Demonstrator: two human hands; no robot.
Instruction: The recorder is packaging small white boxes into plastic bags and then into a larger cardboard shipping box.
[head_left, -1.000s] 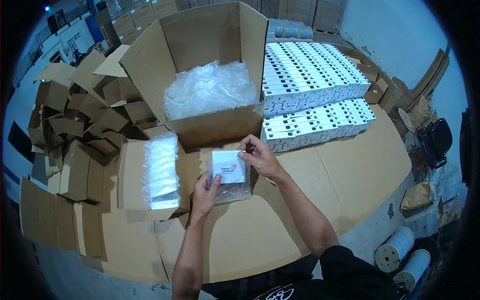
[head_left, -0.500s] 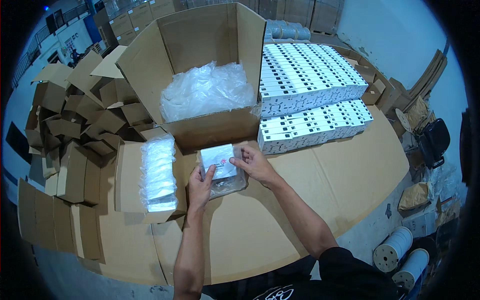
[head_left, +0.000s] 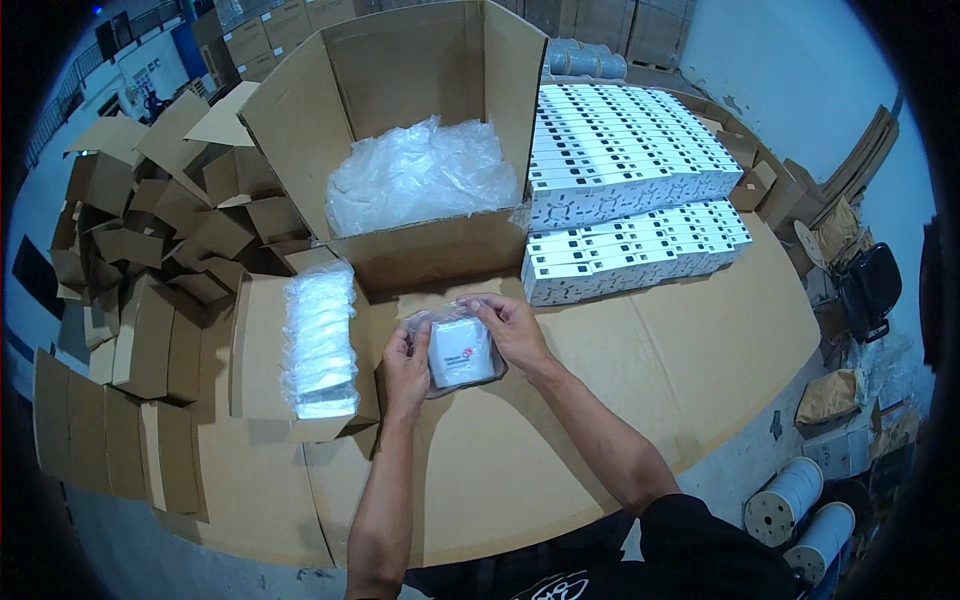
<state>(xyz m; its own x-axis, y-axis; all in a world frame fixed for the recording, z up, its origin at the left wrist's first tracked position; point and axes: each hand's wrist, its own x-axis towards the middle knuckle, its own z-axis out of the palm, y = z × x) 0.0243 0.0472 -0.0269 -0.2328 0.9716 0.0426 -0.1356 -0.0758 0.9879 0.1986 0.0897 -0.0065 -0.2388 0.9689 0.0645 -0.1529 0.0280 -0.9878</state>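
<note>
A flat white square piece (head_left: 458, 365) with a small red mark lies inside a clear plastic bag (head_left: 448, 312), in front of the large carton. My left hand (head_left: 407, 368) grips the bag's left side, thumb on top. At its upper right edge, my right hand (head_left: 512, 332) pinches the plastic between thumb and fingers. Just left of my left hand, an open small carton (head_left: 262, 350) holds a row of several bagged white pieces (head_left: 320, 345).
A tall open carton (head_left: 430, 255) full of clear plastic bags (head_left: 425, 180) stands behind my hands. Stacked white boxes (head_left: 640, 165) fill the back right. Empty cartons (head_left: 160, 330) pile up at left. Cable spools (head_left: 785, 500) and a black chair (head_left: 868, 285) are beyond the table's right edge.
The white piece now sits lower, fully within the bag. My hands have shifted to the bag's upper part. The view has moved slightly.
</note>
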